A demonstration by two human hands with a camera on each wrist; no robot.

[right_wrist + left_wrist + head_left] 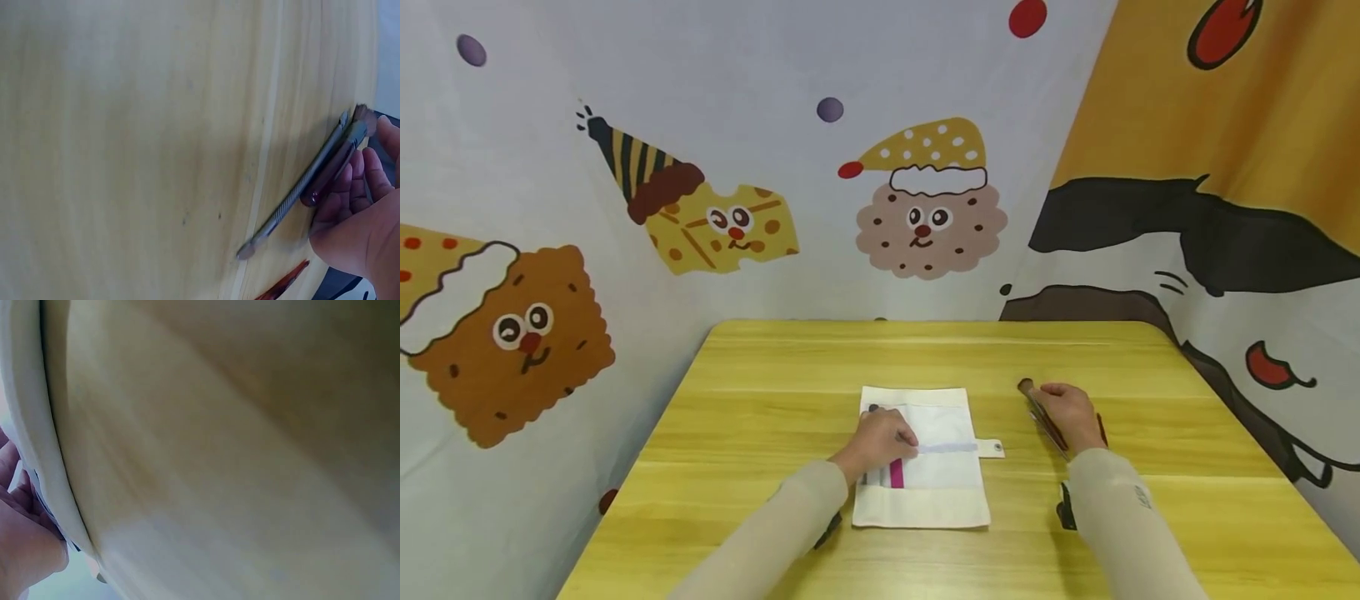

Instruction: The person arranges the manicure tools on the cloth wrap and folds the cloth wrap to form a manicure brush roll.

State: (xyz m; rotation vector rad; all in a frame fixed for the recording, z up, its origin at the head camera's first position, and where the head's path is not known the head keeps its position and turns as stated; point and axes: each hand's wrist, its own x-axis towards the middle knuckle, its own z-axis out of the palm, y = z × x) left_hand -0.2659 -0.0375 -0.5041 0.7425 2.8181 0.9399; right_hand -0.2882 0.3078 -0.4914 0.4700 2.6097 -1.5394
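A cream fabric roll pouch lies unfolded on the wooden table, with a pale elastic band across it. My left hand rests over its left half, fingertips pinching the band; a magenta strip and dark-tipped tools show beneath. To the right of the pouch, my right hand holds a makeup brush with a dark red handle, fingers curled by it. Alongside the brush is a slim metal tool with a textured grip and a flat rounded end. Fingers of the left hand are partly hidden in its wrist view.
A reddish-brown tool lies near my right hand. The pouch's snap tab sticks out to the right. Behind the table hangs a white cloth printed with cartoon figures.
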